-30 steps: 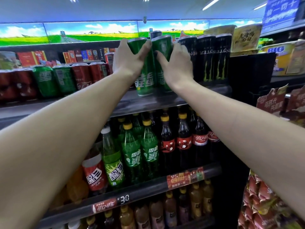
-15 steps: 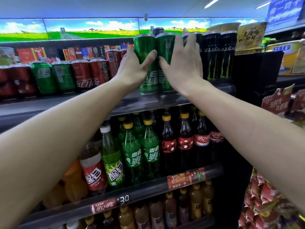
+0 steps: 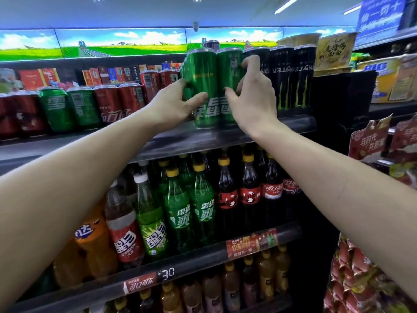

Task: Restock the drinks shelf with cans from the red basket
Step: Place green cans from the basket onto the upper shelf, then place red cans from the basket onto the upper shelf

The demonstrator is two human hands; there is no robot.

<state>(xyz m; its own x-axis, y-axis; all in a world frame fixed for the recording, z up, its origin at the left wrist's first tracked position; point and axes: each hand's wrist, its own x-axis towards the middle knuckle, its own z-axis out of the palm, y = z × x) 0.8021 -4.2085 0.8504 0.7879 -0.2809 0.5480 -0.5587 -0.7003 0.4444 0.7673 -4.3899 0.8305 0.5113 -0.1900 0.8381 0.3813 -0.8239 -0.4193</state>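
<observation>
Hands each gripping one upright green can on shelf edge

Both arms outstretched, left grip and right grip curled.

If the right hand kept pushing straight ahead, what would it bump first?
Probably the green can its fingers already curl around; the right hand would push it deeper along the shelf. What stands behind is hidden.
</observation>
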